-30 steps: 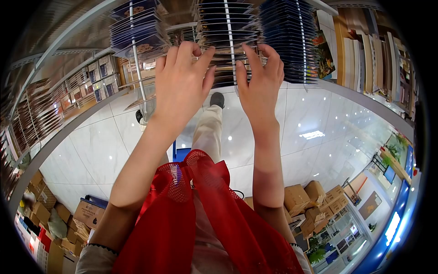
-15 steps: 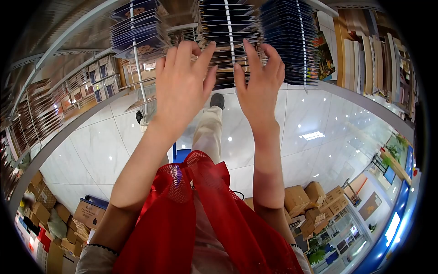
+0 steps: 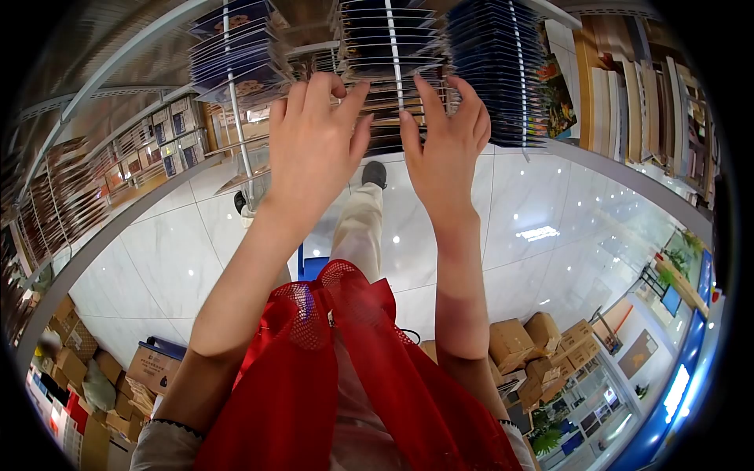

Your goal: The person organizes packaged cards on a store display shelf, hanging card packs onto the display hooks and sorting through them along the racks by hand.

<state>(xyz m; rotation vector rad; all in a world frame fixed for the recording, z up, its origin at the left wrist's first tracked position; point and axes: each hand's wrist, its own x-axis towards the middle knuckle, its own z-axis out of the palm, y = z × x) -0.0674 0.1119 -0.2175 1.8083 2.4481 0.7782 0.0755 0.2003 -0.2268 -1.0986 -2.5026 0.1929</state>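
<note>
A row of thin flat packets (image 3: pixel 367 49) hangs on a white rod (image 3: pixel 395 59) at the top middle of the head view. At the left side of this row is my left hand (image 3: pixel 314 145), its fingers apart and curved towards the packets' edges. My right hand (image 3: pixel 445 145) is at the right side, thumb and fingers spread. Several fingertips overlap the near packets; whether they press on them I cannot tell. Neither hand visibly holds anything. Dark blue packets (image 3: pixel 488 67) hang in another row beside my right hand, and blue ones with pictures (image 3: pixel 245 59) hang to the left.
Upright books (image 3: pixel 628 106) fill a shelf at the right. Small boxes (image 3: pixel 179 129) line the shelf on the left, behind a grey metal rail (image 3: pixel 141 192). Cardboard boxes (image 3: pixel 514 345) are stacked on the floor at both sides. Below my hands is a tiled floor (image 3: pixel 408 228).
My right index fingertip has shifted slightly left and down. Both hands otherwise stay at the middle row, and the packets look nearly unchanged.
</note>
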